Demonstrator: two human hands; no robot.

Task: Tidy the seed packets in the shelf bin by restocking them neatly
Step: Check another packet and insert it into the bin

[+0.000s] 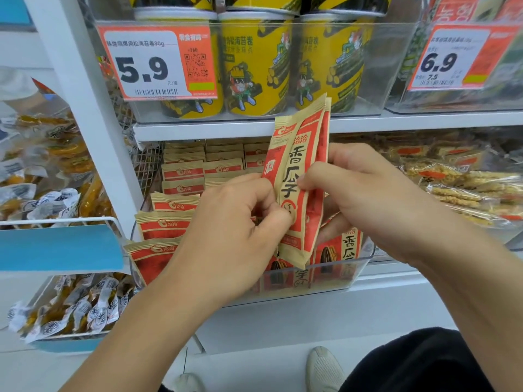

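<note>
We see tan-and-red paper seed packets (300,176) held upright above the clear plastic shelf bin (334,274), where more matching packets (169,222) stand in rows.

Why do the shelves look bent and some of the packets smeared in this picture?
Head view: the wide-angle lens bows the white shelf edge and upright; the snack bags at far right and far left are blurred, while the held seed packets, left hand and right hand are fairly sharp; lighting is even, with soft glare on the clear bin.
</note>
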